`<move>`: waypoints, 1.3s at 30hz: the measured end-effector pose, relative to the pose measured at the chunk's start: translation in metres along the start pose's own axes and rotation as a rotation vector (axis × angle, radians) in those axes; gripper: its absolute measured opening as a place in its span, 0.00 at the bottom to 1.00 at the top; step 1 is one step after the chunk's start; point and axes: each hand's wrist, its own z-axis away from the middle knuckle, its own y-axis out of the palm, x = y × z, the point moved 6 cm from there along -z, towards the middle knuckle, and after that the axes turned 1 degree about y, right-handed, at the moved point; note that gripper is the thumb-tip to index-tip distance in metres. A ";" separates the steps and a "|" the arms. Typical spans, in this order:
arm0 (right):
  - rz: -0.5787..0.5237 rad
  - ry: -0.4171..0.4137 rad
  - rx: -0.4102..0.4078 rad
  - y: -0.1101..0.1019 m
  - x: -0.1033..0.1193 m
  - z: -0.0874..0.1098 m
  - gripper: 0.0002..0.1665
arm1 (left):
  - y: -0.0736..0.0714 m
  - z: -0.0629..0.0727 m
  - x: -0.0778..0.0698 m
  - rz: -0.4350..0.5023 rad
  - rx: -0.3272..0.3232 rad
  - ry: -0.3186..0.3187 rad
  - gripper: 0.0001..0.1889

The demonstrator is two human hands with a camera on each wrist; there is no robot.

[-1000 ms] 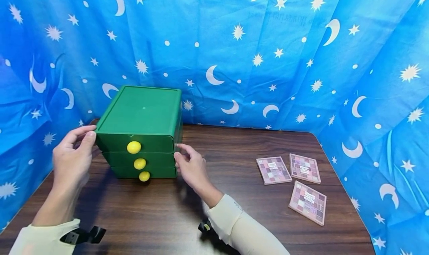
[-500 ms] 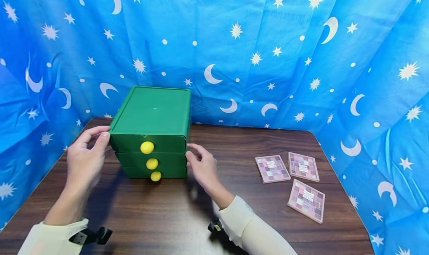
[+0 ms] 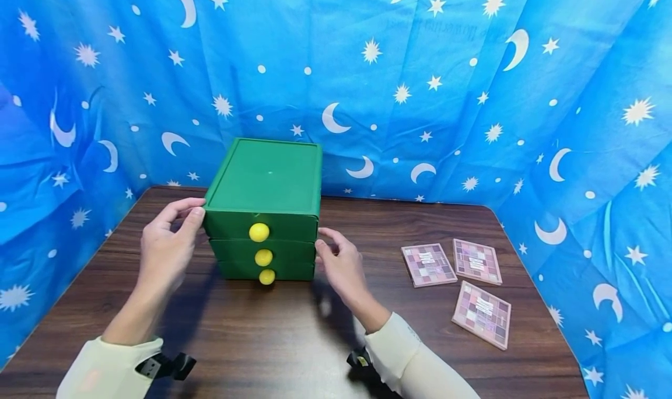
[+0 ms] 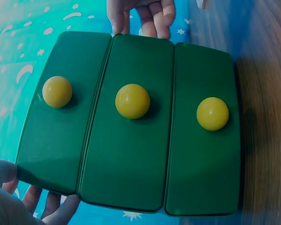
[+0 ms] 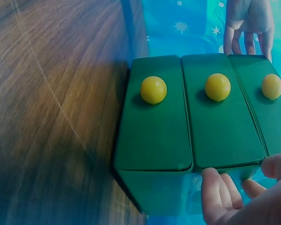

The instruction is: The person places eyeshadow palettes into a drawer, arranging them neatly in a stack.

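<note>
A small green drawer unit (image 3: 265, 180) stands on the wooden table, its drawers all closed and stacked three high. Each drawer front carries a round yellow knob, such as the top knob (image 3: 259, 232). My left hand (image 3: 167, 247) holds the unit at its upper left front corner, thumb near the front edge. On the opposite side, my right hand (image 3: 343, 265) grips the front right edge lower down, around the upper two drawers. In the left wrist view the drawer fronts (image 4: 126, 159) fill most of the picture; the right wrist view shows fingers (image 5: 213, 192) against the unit's side.
Three pink eyeshadow palettes lie flat at the table's right: one on the left (image 3: 429, 265), one behind (image 3: 476, 261) and one nearer me (image 3: 481, 314). A blue curtain (image 3: 336, 72) with moons and stars surrounds the wooden table (image 3: 278, 340).
The drawer unit has slid to the right across the table, with both hands moving along on its sides. The palettes have stayed in place.
</note>
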 end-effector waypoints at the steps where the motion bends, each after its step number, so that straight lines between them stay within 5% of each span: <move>1: 0.002 0.001 -0.006 -0.003 -0.001 0.000 0.19 | 0.003 0.000 -0.001 0.007 0.006 0.009 0.19; 6: 0.001 0.011 -0.023 -0.016 -0.004 0.000 0.19 | 0.015 0.003 -0.007 0.019 0.031 0.054 0.18; 18: -0.022 0.075 -0.064 -0.048 -0.016 0.006 0.21 | 0.043 0.012 -0.021 -0.115 0.083 0.123 0.17; 33: -0.035 0.084 -0.138 -0.086 -0.028 0.010 0.22 | 0.079 0.020 -0.033 -0.122 0.191 0.188 0.18; 39: -0.049 0.087 -0.154 -0.103 -0.032 0.011 0.22 | 0.096 0.024 -0.036 -0.046 0.247 0.197 0.17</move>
